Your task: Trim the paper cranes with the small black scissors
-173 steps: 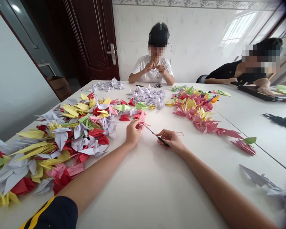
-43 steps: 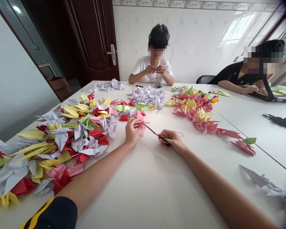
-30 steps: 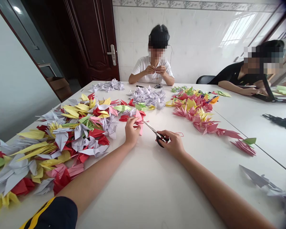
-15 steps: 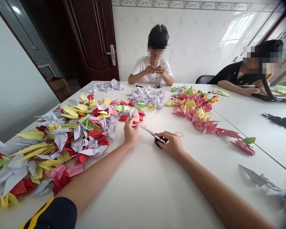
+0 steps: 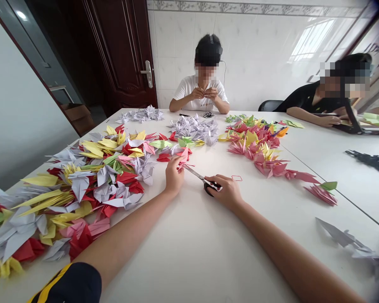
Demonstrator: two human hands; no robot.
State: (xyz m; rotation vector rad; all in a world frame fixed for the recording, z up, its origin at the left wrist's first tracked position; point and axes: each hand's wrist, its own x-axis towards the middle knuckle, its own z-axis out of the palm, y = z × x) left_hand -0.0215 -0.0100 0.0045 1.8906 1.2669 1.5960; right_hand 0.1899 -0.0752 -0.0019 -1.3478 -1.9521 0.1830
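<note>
Pink folded paper (image 5: 185,154), likely light and crushable (best held at its creases): my left fingers (image 5: 177,161) pinch it; my right fingers (image 5: 225,182) grip scissors (image 5: 196,173).

Matt paper figure (image 5: 185,155), shiny metal scissor blades (image 5: 194,172), smooth plastic handles (image 5: 206,186), smooth tabletop (image 5: 189,252), glossy wall tiles (image 5: 255,54)

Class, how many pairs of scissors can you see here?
1: a black-handled pair of scissors in the person's right hand, its blades pointing towards the pink folded paper in the left hand. Others may be hidden in the large paper pile.
</note>
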